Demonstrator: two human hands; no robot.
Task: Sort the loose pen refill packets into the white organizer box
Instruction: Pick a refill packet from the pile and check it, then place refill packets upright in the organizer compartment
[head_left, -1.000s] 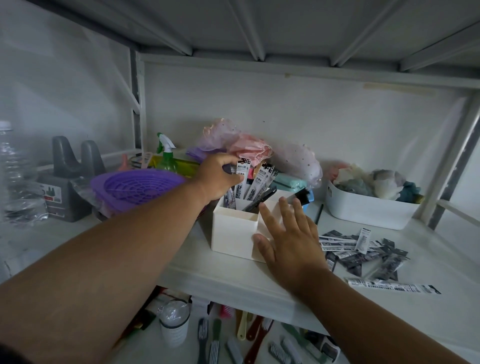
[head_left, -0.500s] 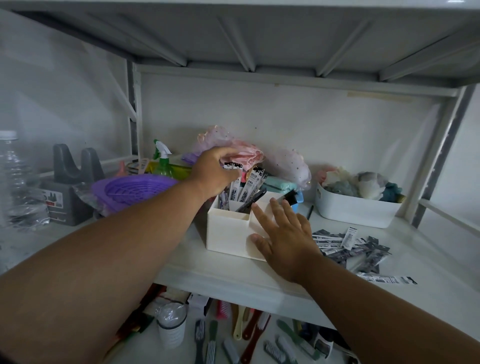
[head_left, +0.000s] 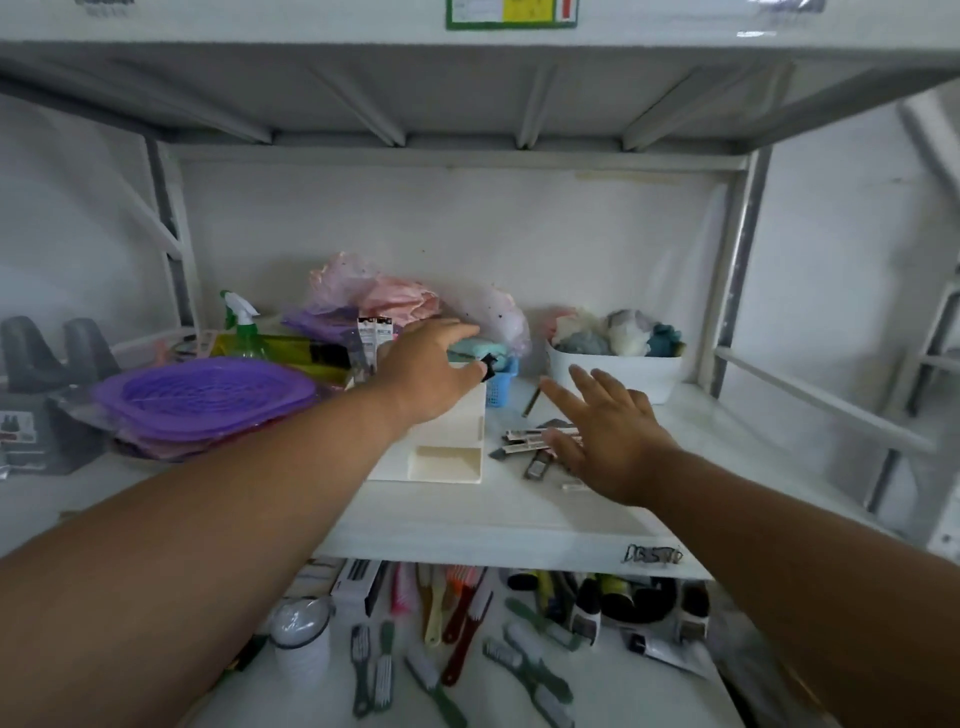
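Head view: the left hand (head_left: 426, 371) reaches over the back of the white organizer box (head_left: 441, 447), fingers relaxed and spread, gripping nothing. One second ago this hand was closed around upright refill packets at the box's rear compartment; it has since let go and shifted to the right, so that it now covers most of that compartment. Two packets in the box (head_left: 375, 332) stand upright just left of the hand, their printed tops visible above the rim. A small black object (head_left: 488, 361) shows at the hand's fingertips (contact cannot be determined).

The right hand (head_left: 602, 436) is open with fingers extended. Half a second ago it lay flat against the front right wall of the box; it has since left the box and now hovers over the loose refill packets (head_left: 530, 441) lying on the shelf (head_left: 467, 525) just right of the box. Whether the hand touches the pile cannot be determined, since the palm hides part of it.

The box stands on the shelf between the purple basket (head_left: 208, 400) on the left and the white bin (head_left: 618, 374) at the rear right. Its front shallow compartment is visible. A small blue basket (head_left: 501, 387) stands just behind the box
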